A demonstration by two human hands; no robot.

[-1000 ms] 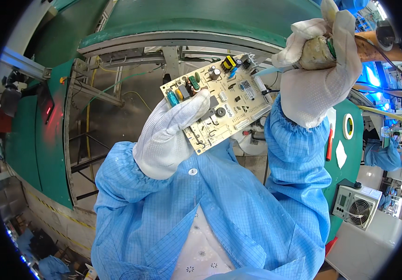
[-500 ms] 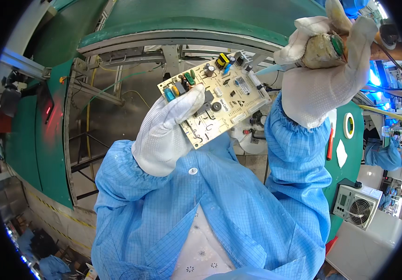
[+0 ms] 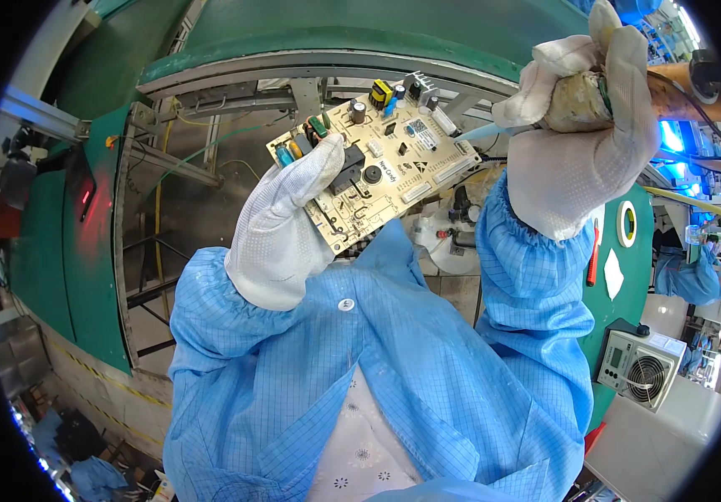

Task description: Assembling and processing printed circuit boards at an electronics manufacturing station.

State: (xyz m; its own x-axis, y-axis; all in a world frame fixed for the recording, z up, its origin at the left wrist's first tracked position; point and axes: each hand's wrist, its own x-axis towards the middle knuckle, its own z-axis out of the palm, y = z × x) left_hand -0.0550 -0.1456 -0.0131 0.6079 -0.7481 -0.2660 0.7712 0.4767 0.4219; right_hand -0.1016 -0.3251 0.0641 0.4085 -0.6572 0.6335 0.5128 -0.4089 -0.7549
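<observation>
My left hand (image 3: 281, 213), in a white dotted glove, grips the left side of a cream circuit board (image 3: 398, 171), thumb on top. The board is tilted, its component side up, with a yellow-and-black transformer (image 3: 380, 94), capacitors and connectors on it. In my white-gloved right hand (image 3: 574, 167), fingers wrapped round it, is a tool with a worn, tan-wrapped body (image 3: 576, 103). Its pale blue tapered nozzle (image 3: 482, 131) points left, with the tip close by the white connectors at the board's right edge. Whether it touches them I cannot tell.
Beyond the board runs a green bench (image 3: 335, 46) with a metal rail. To the right, a green surface holds a tape roll (image 3: 626, 224), a red-handled tool (image 3: 592, 263), a white scrap (image 3: 614, 275) and a fan unit (image 3: 641, 366). Another person in blue (image 3: 687, 276) is farther right.
My left hand has shifted slightly left and up with the circuit board. The nozzle tip now shows at the board's right edge. My right hand has moved only a little.
</observation>
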